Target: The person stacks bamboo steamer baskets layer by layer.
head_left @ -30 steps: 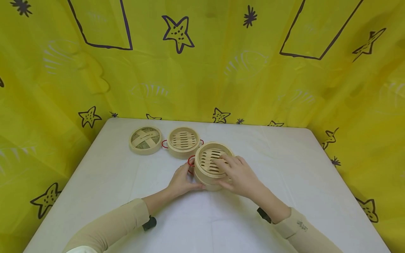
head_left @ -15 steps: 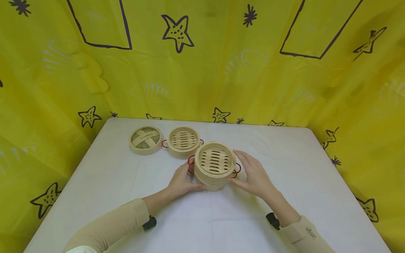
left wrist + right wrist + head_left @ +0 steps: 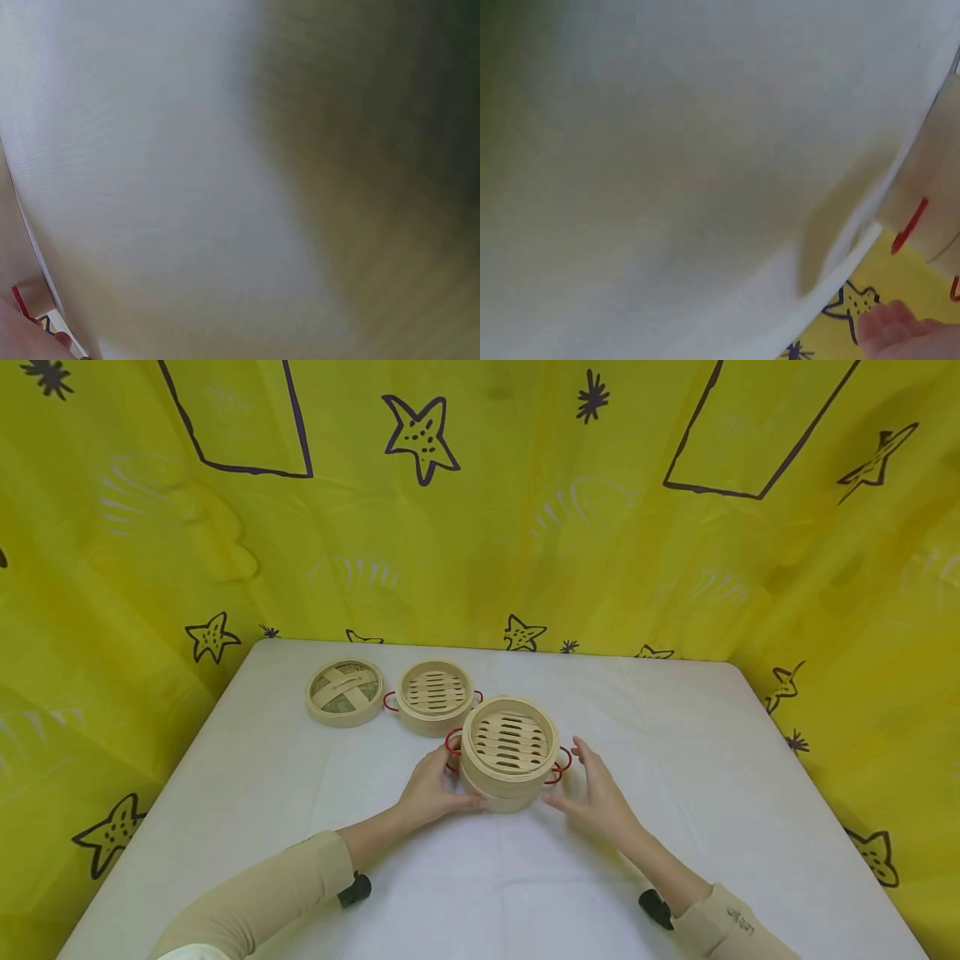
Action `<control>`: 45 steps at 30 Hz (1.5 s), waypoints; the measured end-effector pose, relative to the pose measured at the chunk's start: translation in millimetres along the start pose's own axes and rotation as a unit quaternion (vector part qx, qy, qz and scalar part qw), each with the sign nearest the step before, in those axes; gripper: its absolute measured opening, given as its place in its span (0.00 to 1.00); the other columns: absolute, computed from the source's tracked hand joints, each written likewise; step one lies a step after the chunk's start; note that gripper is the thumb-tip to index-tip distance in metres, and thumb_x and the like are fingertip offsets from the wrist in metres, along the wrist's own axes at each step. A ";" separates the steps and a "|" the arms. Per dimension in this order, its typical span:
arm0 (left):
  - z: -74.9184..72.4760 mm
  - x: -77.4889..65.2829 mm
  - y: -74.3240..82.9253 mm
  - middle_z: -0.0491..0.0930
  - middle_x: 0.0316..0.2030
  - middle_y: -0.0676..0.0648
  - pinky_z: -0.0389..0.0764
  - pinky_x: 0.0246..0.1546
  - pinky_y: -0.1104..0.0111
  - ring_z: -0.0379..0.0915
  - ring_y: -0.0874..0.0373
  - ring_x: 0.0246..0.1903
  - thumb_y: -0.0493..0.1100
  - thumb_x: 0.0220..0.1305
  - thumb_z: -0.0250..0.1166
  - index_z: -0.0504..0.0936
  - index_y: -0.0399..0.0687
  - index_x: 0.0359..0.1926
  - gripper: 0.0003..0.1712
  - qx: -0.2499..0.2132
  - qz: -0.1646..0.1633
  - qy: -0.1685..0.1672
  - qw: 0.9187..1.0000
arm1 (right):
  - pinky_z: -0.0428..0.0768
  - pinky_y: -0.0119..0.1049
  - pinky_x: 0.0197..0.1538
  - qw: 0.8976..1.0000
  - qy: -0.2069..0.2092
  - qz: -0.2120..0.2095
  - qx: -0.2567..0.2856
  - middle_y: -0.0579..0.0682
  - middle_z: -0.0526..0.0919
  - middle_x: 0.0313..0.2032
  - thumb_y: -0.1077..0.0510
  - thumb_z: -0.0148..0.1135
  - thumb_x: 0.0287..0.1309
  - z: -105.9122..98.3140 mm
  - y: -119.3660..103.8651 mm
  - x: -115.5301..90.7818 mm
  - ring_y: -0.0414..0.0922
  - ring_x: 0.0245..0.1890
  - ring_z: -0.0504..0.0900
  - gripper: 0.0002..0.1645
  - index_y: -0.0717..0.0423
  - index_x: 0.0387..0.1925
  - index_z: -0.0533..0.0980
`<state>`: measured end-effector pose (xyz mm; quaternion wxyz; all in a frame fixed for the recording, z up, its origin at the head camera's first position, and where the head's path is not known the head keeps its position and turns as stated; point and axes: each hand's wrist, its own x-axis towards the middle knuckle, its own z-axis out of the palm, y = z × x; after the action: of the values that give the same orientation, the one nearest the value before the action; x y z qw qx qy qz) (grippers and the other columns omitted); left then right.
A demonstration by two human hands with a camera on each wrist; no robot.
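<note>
Two round bamboo steamer baskets are stacked near the table's middle in the head view. The upper basket [image 3: 501, 783] shows a slatted floor; beneath it sits the lower basket [image 3: 507, 805]. Red handles [image 3: 562, 760] stick out on both sides. My left hand [image 3: 431, 795] grips the stack's left side, thumb in front and fingers partly hidden behind. On the right, my right hand [image 3: 603, 802] is held with spread, relaxed fingers, a little apart from the stack. The right wrist view shows the stack's wall [image 3: 928, 157] and my right hand's fingers [image 3: 900, 330]; the left wrist view is mostly blurred cloth.
Behind the stack stands another steamer basket [image 3: 432, 725] with red handles, close to it. A woven bamboo lid [image 3: 345, 690] lies at the back left. White cloth covers the table [image 3: 660, 718], and a yellow patterned curtain [image 3: 480, 527] encloses its back and sides.
My right hand has come off the upper basket's top, gone to its right side, then drawn away to the right. My left hand and the stack have stayed put.
</note>
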<state>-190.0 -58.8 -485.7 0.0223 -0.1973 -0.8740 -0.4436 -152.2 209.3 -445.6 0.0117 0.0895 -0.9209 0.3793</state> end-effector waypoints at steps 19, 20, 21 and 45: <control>-1.2 -0.5 1.4 0.72 0.35 0.57 0.69 0.38 0.69 0.67 0.63 0.36 0.59 0.31 0.77 0.64 0.52 0.61 0.53 0.007 0.012 0.002 1.000 | 0.55 0.57 0.62 0.996 0.004 -0.036 0.079 0.67 0.65 0.55 0.59 0.70 0.45 28.6 -7.6 -10.9 0.62 0.61 0.59 0.42 0.71 0.58 0.59; -1.3 -0.6 1.5 0.72 0.35 0.57 0.69 0.38 0.69 0.67 0.63 0.36 0.59 0.31 0.77 0.64 0.52 0.61 0.54 0.007 0.013 0.002 1.000 | 0.54 0.57 0.62 0.995 0.008 -0.036 0.090 0.67 0.65 0.55 0.60 0.70 0.45 29.9 -9.1 -11.4 0.62 0.61 0.58 0.42 0.71 0.58 0.59; -1.3 -0.7 1.5 0.72 0.36 0.57 0.69 0.38 0.68 0.67 0.63 0.36 0.59 0.31 0.77 0.64 0.52 0.61 0.54 0.007 0.014 0.002 1.000 | 0.53 0.57 0.62 0.994 0.012 -0.039 0.101 0.67 0.65 0.54 0.61 0.70 0.45 30.9 -10.8 -11.9 0.62 0.60 0.58 0.42 0.71 0.58 0.59; -3.3 1.3 1.9 0.72 0.38 0.59 0.69 0.39 0.68 0.67 0.62 0.37 0.59 0.30 0.77 0.64 0.56 0.62 0.54 -0.014 0.020 -0.002 1.000 | 0.54 0.54 0.60 0.993 0.031 0.019 0.113 0.65 0.60 0.54 0.58 0.69 0.45 46.8 -14.6 -13.3 0.58 0.57 0.57 0.49 0.70 0.61 0.51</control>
<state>-191.0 -59.9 -482.0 0.0269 -0.2158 -0.8634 -0.4552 -134.4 168.5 -470.0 0.0230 0.0606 -0.8728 0.4837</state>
